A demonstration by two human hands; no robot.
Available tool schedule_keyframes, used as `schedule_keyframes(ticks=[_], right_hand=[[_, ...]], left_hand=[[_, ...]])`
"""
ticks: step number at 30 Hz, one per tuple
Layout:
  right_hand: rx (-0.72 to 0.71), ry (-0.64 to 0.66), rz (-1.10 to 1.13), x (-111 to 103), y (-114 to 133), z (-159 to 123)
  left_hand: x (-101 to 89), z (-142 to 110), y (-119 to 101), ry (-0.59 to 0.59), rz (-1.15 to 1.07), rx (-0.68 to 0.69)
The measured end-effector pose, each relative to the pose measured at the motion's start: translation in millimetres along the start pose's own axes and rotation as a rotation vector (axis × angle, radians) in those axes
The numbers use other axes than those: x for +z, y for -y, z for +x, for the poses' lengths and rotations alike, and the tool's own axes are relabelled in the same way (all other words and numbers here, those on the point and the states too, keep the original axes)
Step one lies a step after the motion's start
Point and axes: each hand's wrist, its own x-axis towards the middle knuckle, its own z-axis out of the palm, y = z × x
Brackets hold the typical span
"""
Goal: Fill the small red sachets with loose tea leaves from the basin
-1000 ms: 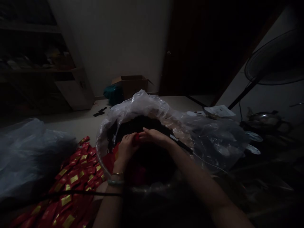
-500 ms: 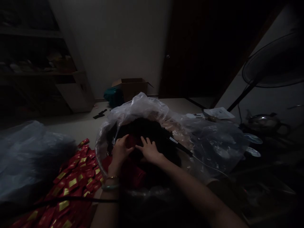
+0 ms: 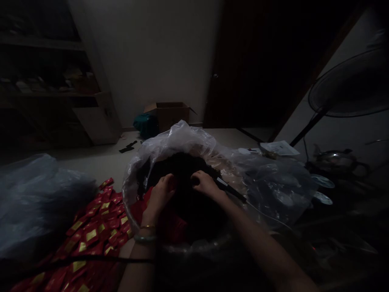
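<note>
Dim light hides much detail. My left hand (image 3: 161, 194), with a gold bracelet and a pale bangle at its wrist, is closed on a small red packet (image 3: 172, 183). To its right, my right hand (image 3: 206, 185) has its fingers curled in over a dark, crumbly heap (image 3: 182, 162); what is between them is hidden. The heap lies in a round container lined with clear plastic (image 3: 129, 202). More red packets (image 3: 173, 227) rest inside, below my left hand. A black bar-shaped tool (image 3: 234, 191) with a pale end and thin white cord leans at the container's right side.
A pile of red packets with gold labels (image 3: 91, 235) lies at the left, beside a large plastic bag (image 3: 45, 194). Behind are an open cardboard box (image 3: 173, 115) and a teal bag (image 3: 146, 123). A standing fan (image 3: 349, 85) and a metal kettle (image 3: 334, 160) are at the right.
My hands were together at a red packet, then spread apart low over the dark heap. Now my left hand has a red packet upright, and my right hand has moved right, its fingers curling.
</note>
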Motion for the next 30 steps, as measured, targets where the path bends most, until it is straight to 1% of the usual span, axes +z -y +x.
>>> schedule_keyframes(ticks=[3,5,7,10,12,14,17,20,22,25,28,30], right_hand=[[0.038,-0.061,0.237,-6.3,-9.5,8.3],[0.086,-0.064,0.439,-10.2,-11.4,12.8],[0.136,-0.021,0.683,-13.9,-8.8,15.8],[0.212,0.062,1.044,-18.3,1.9,18.8],[0.238,0.103,1.212,-19.6,11.7,21.3],[0.228,0.141,1.304,-18.8,21.9,24.7],[0.203,0.187,1.304,-13.9,35.1,30.7],[0.208,0.209,1.203,-8.5,42.5,35.5],[0.214,0.211,1.106,-7.3,44.1,37.0],[0.197,0.227,0.984,-9.4,44.4,37.3],[0.138,0.252,0.879,-12.3,45.6,37.0],[0.056,0.229,0.775,-12.6,47.4,37.5]], left_hand=[[-1.4,0.0,-0.3,0.006,0.012,-0.025],[-4.0,0.3,-2.1,0.03,0.047,-0.027],[-7.5,1.0,-5.1,0.062,0.082,-0.018],[-12.0,2.6,-10.6,0.09,0.104,0.005],[-12.9,3.8,-13.6,0.102,0.1,0.026],[-11.5,5.2,-15.2,0.114,0.094,0.047],[-7.6,6.8,-14.0,0.128,0.085,0.05],[-6.8,6.5,-9.1,0.111,0.041,0.052],[-9.8,5.2,-4.9,0.106,-0.005,0.096],[-17.3,3.4,0.1,0.131,-0.059,0.166],[-22.0,3.8,2.4,0.121,-0.104,0.183],[-21.8,5.1,2.9,0.083,-0.133,0.182]])
